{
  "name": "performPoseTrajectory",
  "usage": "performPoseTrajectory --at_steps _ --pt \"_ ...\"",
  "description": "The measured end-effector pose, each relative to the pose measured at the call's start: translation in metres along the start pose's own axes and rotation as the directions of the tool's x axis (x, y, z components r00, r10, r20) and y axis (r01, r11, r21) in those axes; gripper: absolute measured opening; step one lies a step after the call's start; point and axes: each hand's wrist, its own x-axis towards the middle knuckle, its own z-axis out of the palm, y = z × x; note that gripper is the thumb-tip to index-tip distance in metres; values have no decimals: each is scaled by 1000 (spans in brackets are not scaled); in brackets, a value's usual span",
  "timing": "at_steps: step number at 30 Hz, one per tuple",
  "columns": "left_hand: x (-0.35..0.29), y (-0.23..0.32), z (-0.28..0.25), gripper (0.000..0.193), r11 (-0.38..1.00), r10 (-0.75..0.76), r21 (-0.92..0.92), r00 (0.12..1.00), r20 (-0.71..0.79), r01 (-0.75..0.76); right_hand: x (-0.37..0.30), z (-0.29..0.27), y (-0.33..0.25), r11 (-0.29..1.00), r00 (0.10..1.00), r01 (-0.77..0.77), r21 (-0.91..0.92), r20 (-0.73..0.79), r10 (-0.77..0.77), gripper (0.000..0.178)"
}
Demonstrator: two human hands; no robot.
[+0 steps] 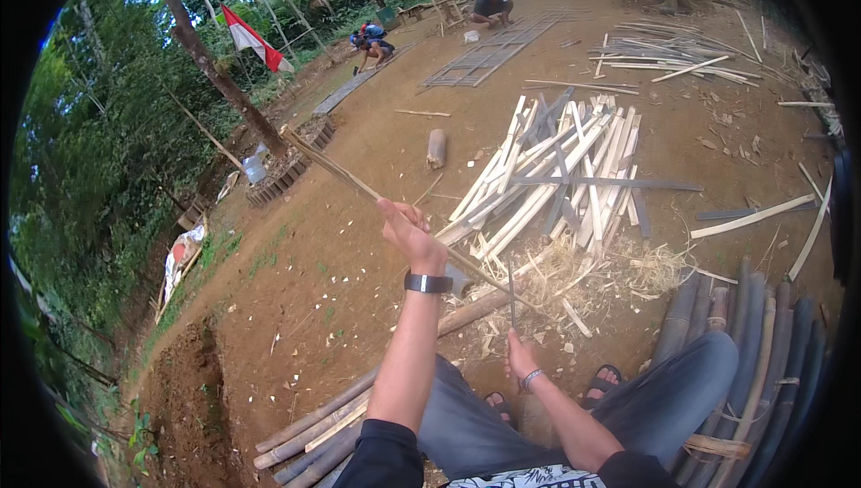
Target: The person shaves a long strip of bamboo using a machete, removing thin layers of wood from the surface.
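Evidently, much was shaped: I saw pale bamboo slats [619,152] piled beyond the shavings [659,271], though bamboo poles [752,353] at right looked unsplit. My left hand [414,232] gripped a seemingly unfinished bamboo strip [336,168], its lower end beside the knife [512,295] clenched in my right hand [522,358].

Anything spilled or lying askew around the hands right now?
Two mild things. A dark strip lies crosswise over the strip pile ahead, against most of the others. Curly shavings are strewn on the ground to the right of the knife in the right hand, untidy but probably just waste. Nothing looks clearly damaged.
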Motion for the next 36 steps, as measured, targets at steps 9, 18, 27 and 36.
performPoseTrajectory --at_steps 9,18,27,36 --pt "-5 2 -21 57 1000 -29 4 999 32 29 -62 38 -43 949 937 307 -67 193 -290 63" --pt "4 2 -10 57 999 -52 6 993 110 52 -37 38 -18 975 966 222 30 127 -224 61" --pt "97 115 75 59 965 -256 127 922 290 228 -64 -48 -110 512 782 542 -667 177 -598 53" --pt "149 120 132 61 814 -509 50 668 543 579 -77 -29 -230 554 659 751 -359 359 -660 29"
